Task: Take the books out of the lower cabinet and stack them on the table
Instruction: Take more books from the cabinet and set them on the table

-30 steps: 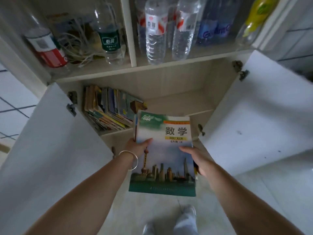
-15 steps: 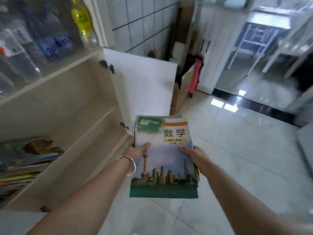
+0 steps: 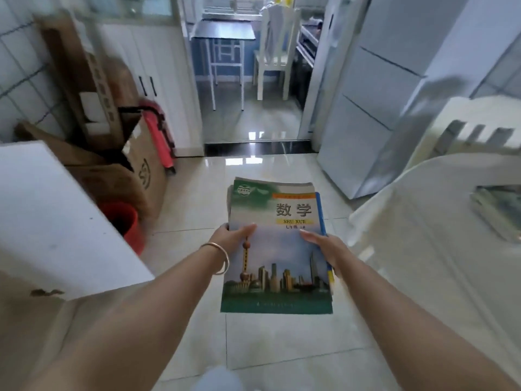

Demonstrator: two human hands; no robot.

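I hold a small pile of books [image 3: 277,249] flat in front of me above the tiled floor; the top one has a green cover with a city skyline and the words SHU XUE. My left hand [image 3: 231,238] grips the pile's left edge, thumb on top, a bangle at the wrist. My right hand [image 3: 324,246] grips its right edge. At the right stands the table [image 3: 417,215] under a white cloth, with a book stack [image 3: 499,213] lying on it. An open white cabinet door [image 3: 56,221] fills the left; the cabinet's inside is out of view.
Cardboard boxes [image 3: 132,165] and a red bucket [image 3: 124,221] stand at the left behind the door. A white chair back [image 3: 473,128] rises behind the table. A pale refrigerator [image 3: 375,108] stands at the right of a doorway; beyond it are a small dark table [image 3: 222,32] and a chair.
My view has swung right, from the cabinet shelves across the open door to the room and the table. The book pile stays held in both hands.
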